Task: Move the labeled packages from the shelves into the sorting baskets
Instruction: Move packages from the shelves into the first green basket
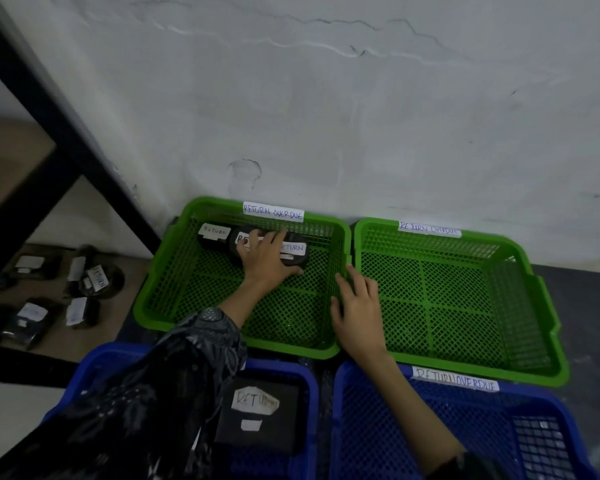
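Head view says you're mid-drop: your left hand point(269, 259) is wrapped over a black package point(293, 252) at the back of the left green basket point(160, 306), right hand point(357, 308) resting flat on its rim. Looks like let go next, then back to the shelf point(94, 327) for more.

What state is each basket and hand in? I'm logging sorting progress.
Left green basket: holds black packages.
Right green basket: shows only mesh.
Left blue basket: holds one package.
Left hand: grips a package.
Right hand: flat on the basket rims.
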`<action>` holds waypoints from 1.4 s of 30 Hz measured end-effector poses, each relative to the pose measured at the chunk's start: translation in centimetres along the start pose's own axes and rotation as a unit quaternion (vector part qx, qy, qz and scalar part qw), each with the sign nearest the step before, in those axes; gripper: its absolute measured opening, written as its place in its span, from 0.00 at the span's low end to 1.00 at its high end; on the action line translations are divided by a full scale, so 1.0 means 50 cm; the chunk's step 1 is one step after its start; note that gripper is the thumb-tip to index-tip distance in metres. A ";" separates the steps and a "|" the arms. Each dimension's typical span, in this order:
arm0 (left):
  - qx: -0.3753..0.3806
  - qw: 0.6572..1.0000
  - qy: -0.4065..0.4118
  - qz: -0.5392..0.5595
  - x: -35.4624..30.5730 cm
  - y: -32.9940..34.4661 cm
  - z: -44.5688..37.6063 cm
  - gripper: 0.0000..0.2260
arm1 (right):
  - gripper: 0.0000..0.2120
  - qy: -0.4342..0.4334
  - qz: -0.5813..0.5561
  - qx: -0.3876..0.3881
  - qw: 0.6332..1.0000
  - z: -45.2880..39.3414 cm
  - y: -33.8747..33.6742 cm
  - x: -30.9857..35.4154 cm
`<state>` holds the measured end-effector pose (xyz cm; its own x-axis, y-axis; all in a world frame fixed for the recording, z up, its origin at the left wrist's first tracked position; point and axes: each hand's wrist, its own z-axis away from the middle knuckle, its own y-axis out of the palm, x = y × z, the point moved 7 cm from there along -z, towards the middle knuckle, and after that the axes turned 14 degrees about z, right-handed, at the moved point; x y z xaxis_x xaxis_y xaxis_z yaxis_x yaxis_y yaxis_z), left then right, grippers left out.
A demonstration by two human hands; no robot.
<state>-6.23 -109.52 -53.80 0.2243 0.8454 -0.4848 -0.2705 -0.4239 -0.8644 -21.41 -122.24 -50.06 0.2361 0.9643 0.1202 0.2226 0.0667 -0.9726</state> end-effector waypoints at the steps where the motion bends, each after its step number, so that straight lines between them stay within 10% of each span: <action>1: 0.006 1.000 0.000 0.007 0.002 0.003 0.004 0.44 | 0.20 -0.001 0.001 0.004 1.000 0.000 -0.001 0.001; 7: 0.051 0.997 0.049 0.039 0.012 -0.013 0.078 0.44 | 0.21 -0.005 0.030 0.052 0.998 0.003 -0.011 0.013; 16: 0.002 0.976 0.130 0.174 0.128 -0.314 0.274 0.14 | 0.17 0.059 0.018 0.112 0.992 -0.019 -0.122 0.121; 30: -0.288 0.934 0.178 0.115 0.577 -0.776 0.829 0.16 | 0.13 -0.057 -0.408 -0.086 0.907 0.266 -0.367 0.870; 42: -0.330 0.929 0.152 0.069 0.843 -1.027 0.757 0.15 | 0.07 -0.150 -0.318 -0.013 0.936 0.211 -0.365 1.294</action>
<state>-18.31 -39.83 -24.80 0.5108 0.6805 -0.5253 0.2947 -0.7126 -0.6366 -20.17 -58.38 -26.64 -0.2278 0.7611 0.6074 0.2516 0.6486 -0.7184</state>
